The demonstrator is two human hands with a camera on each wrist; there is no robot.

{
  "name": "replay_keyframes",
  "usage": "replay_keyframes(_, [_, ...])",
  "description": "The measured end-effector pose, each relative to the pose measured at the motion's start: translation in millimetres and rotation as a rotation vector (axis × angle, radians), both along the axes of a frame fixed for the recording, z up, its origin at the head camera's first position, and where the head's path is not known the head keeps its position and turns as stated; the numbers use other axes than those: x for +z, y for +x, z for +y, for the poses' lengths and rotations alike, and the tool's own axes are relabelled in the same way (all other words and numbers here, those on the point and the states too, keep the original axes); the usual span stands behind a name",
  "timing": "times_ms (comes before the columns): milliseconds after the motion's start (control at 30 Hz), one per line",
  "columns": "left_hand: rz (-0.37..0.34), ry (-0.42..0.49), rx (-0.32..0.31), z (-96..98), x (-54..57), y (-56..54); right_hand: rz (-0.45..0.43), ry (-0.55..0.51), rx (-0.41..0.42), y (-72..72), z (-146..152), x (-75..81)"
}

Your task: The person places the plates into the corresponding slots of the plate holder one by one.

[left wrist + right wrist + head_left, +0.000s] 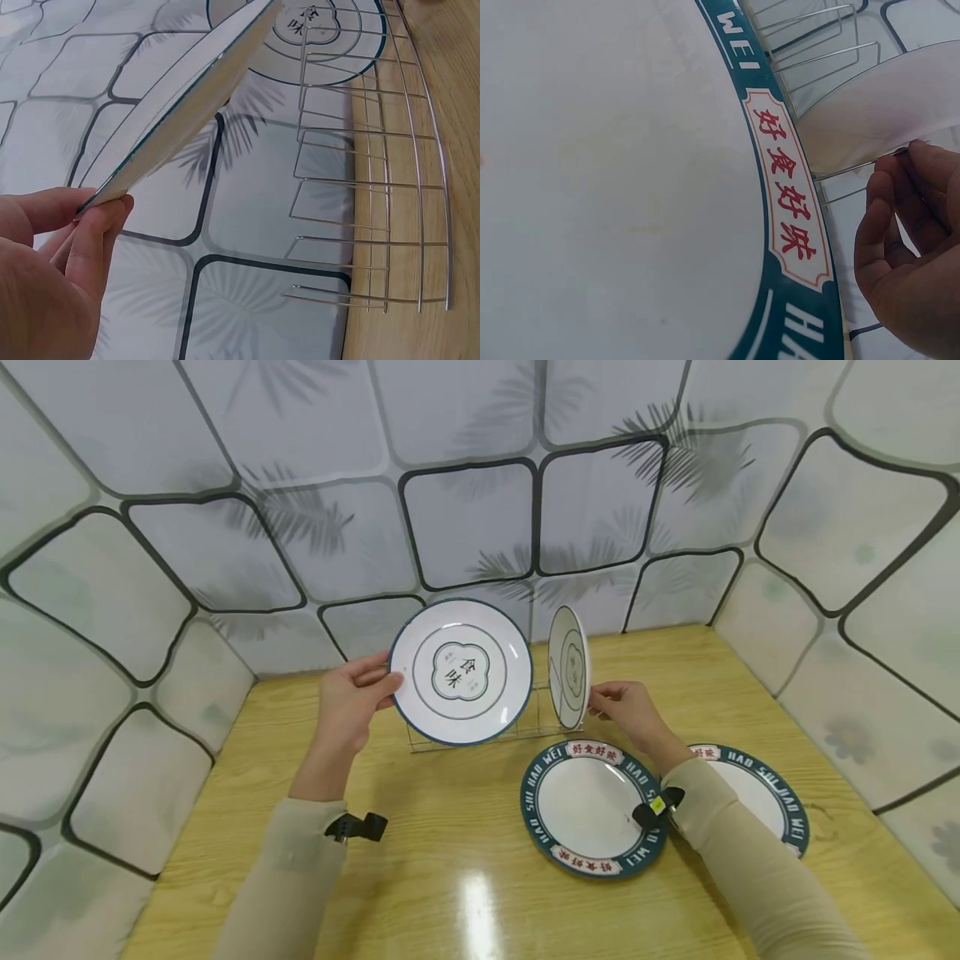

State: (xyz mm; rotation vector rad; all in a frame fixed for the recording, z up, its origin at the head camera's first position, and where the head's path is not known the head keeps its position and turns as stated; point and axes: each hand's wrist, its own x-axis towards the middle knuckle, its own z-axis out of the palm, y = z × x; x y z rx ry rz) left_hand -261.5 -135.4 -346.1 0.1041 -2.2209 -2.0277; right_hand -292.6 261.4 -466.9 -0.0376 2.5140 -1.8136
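Note:
My left hand [348, 702] pinches the rim of a white plate [461, 717] with a thin blue edge and printed characters in its centre. In the left wrist view that plate is tilted and apart from the wire dish rack [414, 136]. A second white plate [557, 672] of the same kind stands on edge in the rack's right end. At that end my right hand [628, 714] pinches the rack's wire between thumb and fingers, beside the standing plate. The fingertips partly hide the wire in the right wrist view.
A green-rimmed plate [588, 806] with red lettering lies flat on the wooden table [405, 860], in front of the rack. Another green-rimmed plate [757, 789] lies to its right, partly under my right forearm. A patterned wall [465, 527] rises behind the rack.

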Motion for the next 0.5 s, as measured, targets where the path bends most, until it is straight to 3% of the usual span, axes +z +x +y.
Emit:
replay_keyframes(200, [0.016,0.022,0.005,8.7,4.4,-11.3,0.001,0.001,0.004,0.3,0,-1.1])
replay_keyframes(500, [0.109,0.013,0.008,20.5,14.1,-22.5,0.005,0.015,0.004,1.4,-1,0.0])
